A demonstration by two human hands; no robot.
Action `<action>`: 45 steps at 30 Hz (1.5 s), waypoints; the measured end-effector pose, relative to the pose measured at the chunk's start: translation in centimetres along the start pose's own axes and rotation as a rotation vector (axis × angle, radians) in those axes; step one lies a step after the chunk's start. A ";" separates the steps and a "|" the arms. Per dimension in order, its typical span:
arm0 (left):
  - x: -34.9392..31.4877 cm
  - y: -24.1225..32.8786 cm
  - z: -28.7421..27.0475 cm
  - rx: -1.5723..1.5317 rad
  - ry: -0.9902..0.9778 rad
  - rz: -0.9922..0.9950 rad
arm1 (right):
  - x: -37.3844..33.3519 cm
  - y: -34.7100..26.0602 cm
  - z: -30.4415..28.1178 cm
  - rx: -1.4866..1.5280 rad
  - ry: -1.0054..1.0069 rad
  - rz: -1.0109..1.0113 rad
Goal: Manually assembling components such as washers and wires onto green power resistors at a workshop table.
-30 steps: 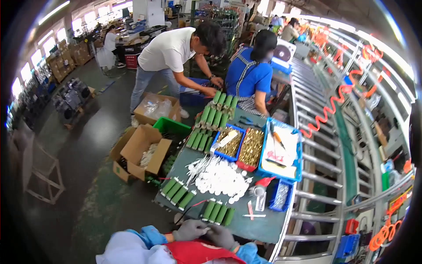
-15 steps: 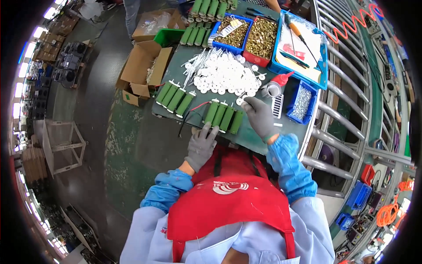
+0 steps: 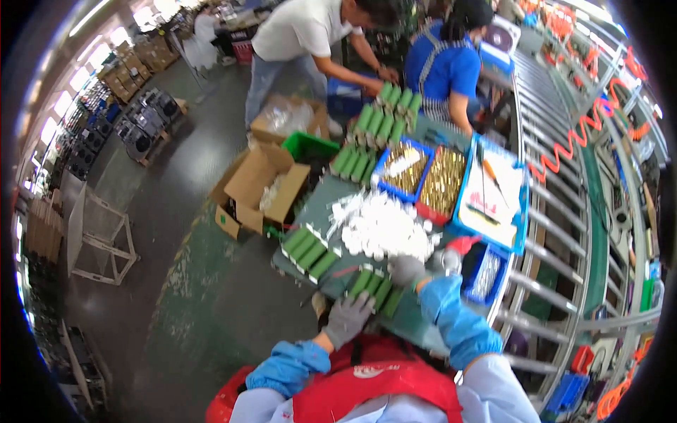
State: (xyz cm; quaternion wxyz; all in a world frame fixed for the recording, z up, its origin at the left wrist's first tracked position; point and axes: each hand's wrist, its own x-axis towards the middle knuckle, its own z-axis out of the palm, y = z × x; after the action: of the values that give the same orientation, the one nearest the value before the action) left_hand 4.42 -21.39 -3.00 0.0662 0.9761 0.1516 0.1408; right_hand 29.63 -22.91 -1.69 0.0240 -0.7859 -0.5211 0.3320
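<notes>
My left hand (image 3: pixel 349 317), in a grey glove, rests its spread fingers on the near left end of a row of green cylinders (image 3: pixel 372 283) joined side by side. My right hand (image 3: pixel 406 270), gloved alike and blurred, is at the near right edge of a heap of white disc-headed plastic pieces (image 3: pixel 377 222). Its fingertips are not clear, nor whether they hold anything. Close to its right are a small clear cup (image 3: pixel 447 261) and a red-tipped bottle (image 3: pixel 463 244). A second row of green cylinders (image 3: pixel 309 252) lies left on the green table.
Beyond the heap stand a blue bin (image 3: pixel 405 168) and a red bin (image 3: pixel 443 185) of brass parts. A blue tray (image 3: pixel 491 194) holds tools; a blue box (image 3: pixel 486 273) holds small metal parts. Cartons (image 3: pixel 262 185) stand left, a roller conveyor (image 3: pixel 553 243) right. Two people (image 3: pixel 300 46) work beyond.
The view has tilted up, bringing the people at the far side into sight. My left hand stays at the green row; my right hand remains by the white heap, now blurred.
</notes>
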 end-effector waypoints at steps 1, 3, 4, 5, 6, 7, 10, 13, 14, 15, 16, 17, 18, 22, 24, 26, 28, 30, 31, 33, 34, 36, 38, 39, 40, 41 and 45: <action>-0.1 0.2 -0.2 0.002 -0.013 -0.014 | -0.9 -0.8 -0.4 0.013 0.058 -0.026; 0.5 0.4 -0.6 0.008 0.051 0.006 | -1.2 0.2 0.4 -0.009 0.132 -0.037; 0.5 0.4 -1.0 -0.008 0.029 -0.017 | -1.6 -0.7 -0.4 -0.004 0.133 -0.015; 0.3 0.4 -0.9 -0.027 0.003 -0.041 | -1.6 -0.9 -0.4 -0.016 0.138 -0.028; 0.4 0.0 -0.4 -0.055 0.043 -0.029 | -1.6 -0.8 -0.5 -0.012 0.164 -0.023; 0.9 -0.1 -0.6 -0.058 0.049 -0.028 | -1.9 -0.4 -0.3 -0.003 0.182 -0.007; 1.5 -0.2 -1.2 -0.073 0.048 -0.023 | -1.6 0.2 -0.3 0.020 0.224 -0.015; 2.0 -0.6 -1.1 -0.089 0.087 -0.013 | -1.8 0.6 -0.1 0.009 0.220 -0.001; 2.1 -0.7 -1.0 -0.073 0.102 -0.010 | -1.8 0.6 0.0 -0.001 0.212 -0.001; 1.9 -0.7 -0.9 -0.057 0.113 -0.008 | -2.0 0.6 0.1 -0.003 0.213 0.006; 1.8 -0.6 -0.8 -0.063 0.115 -0.003 | -2.2 0.5 0.2 0.021 0.201 -0.008; 1.8 -0.6 -0.7 -0.069 0.111 -0.009 | -2.4 0.5 0.2 0.045 0.190 -0.021; 1.7 -0.6 -0.6 -0.075 0.106 -0.011 | -2.5 0.5 0.3 0.069 0.202 -0.031; 1.8 -0.7 -0.7 -0.087 0.111 0.003 | -2.9 0.6 0.3 0.194 0.248 0.027; 1.3 -0.5 -0.7 -0.073 0.092 -0.014 | -2.9 0.8 0.7 0.290 0.253 0.054; 1.3 -0.4 -0.8 -0.071 0.092 -0.010 | -2.9 0.6 0.3 0.320 0.222 0.062; 1.3 -0.4 -1.0 -0.069 0.084 -0.012 | -3.0 0.5 0.0 0.353 0.183 0.068; 1.4 -0.4 -1.1 -0.064 0.120 -0.014 | -2.9 0.4 -0.2 0.350 0.207 0.041; 1.5 -0.4 -1.1 -0.061 0.116 -0.015 | -2.9 0.2 -0.4 0.354 0.204 0.039; 1.8 -0.4 -1.1 -0.073 0.125 -0.017 | -3.1 0.0 -0.8 0.362 0.238 0.066; 1.8 -0.3 -1.2 -0.071 0.122 -0.021 | -3.0 0.1 -0.5 0.339 0.285 0.018; 1.8 -0.3 -1.4 -0.069 0.117 -0.006 | -3.0 0.1 -0.4 0.328 0.310 0.007; 1.7 -0.2 -1.4 -0.059 0.110 -0.020 | -2.8 -0.1 -0.3 0.314 0.335 -0.009; 1.7 -0.2 -1.4 -0.054 0.102 -0.023 | -2.7 -0.1 -0.1 0.299 0.350 -0.011; 1.8 -0.2 -1.5 -0.054 0.102 -0.023 | -2.7 -0.1 0.0 0.283 0.366 -0.014; 1.9 -0.2 -1.5 -0.055 0.102 -0.019 | -2.7 0.1 0.0 0.283 0.366 -0.013; 1.7 -0.3 -1.4 -0.056 0.090 -0.027 | -2.6 -0.3 0.2 0.106 0.374 -0.087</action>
State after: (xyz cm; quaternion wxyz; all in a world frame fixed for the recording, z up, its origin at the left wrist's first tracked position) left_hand 5.50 -20.44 -1.28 0.0883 0.9644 0.1638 0.1877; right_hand 28.69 -25.02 -0.42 0.1760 -0.8082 -0.5229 0.2059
